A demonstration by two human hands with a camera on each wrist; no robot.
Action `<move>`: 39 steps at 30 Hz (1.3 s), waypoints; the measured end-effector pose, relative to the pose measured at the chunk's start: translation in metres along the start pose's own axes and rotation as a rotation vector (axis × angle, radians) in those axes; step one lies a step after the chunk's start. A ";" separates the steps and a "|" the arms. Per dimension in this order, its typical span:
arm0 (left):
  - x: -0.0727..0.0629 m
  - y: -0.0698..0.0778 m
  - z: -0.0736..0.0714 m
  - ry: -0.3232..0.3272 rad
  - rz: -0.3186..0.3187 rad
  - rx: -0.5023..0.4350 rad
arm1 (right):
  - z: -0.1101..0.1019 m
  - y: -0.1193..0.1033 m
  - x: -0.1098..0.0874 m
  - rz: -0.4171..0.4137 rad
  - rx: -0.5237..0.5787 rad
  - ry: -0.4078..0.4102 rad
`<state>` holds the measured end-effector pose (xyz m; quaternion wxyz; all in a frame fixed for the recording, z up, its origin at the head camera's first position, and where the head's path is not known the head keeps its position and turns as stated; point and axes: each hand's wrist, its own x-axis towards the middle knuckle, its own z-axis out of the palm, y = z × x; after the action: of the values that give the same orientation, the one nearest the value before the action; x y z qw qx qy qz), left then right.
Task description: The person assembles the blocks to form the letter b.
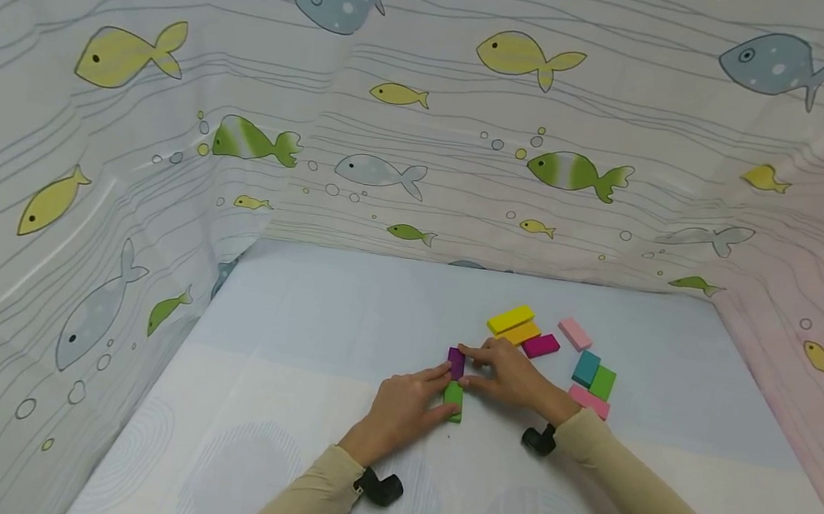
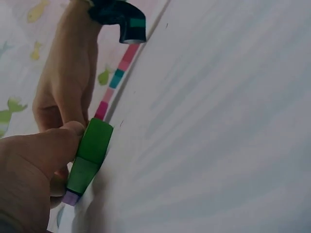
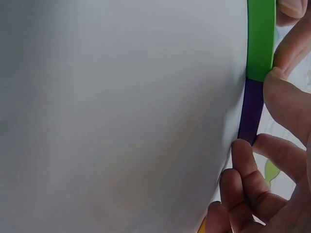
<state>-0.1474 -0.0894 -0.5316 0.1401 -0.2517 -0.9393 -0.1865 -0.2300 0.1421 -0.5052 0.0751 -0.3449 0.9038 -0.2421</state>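
Observation:
A purple block (image 1: 456,363) and a green block (image 1: 453,395) lie end to end on the table, in a line running away from me. My left hand (image 1: 402,411) holds the green block from the left, its thumb at the near end and its index finger by the join. From the right, my right hand (image 1: 508,374) pinches the purple block lengthwise. Its thumb sits near the join and its fingertips (image 3: 242,148) at the far end, as the right wrist view shows. The green block (image 2: 92,145) is large in the left wrist view, with a bit of the purple block (image 2: 71,198) beyond.
Behind and right of my right hand lie a yellow block (image 1: 511,319), an orange block (image 1: 520,333), a magenta block (image 1: 542,346), a light pink block (image 1: 575,334), a teal block (image 1: 585,368), another green block (image 1: 602,383) and a pink block (image 1: 588,401). Fish-patterned cloth (image 1: 455,136) surrounds the table.

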 end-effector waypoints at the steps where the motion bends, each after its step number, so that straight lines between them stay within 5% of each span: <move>1: 0.000 -0.001 0.001 0.003 -0.005 -0.019 | 0.000 0.001 0.000 0.004 0.004 -0.002; 10: -0.007 -0.007 0.004 0.067 -0.013 -0.221 | 0.001 0.006 -0.004 -0.012 0.058 -0.005; 26: -0.011 -0.004 -0.002 0.049 0.034 -0.116 | 0.004 0.007 -0.004 -0.030 0.076 0.008; 39: -0.009 -0.006 -0.002 0.057 0.042 -0.124 | 0.000 0.012 0.001 -0.029 0.139 -0.019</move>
<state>-0.1431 -0.0991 -0.5344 0.1548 -0.2740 -0.9161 -0.2483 -0.2375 0.1490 -0.5111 0.1040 -0.3540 0.8790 -0.3021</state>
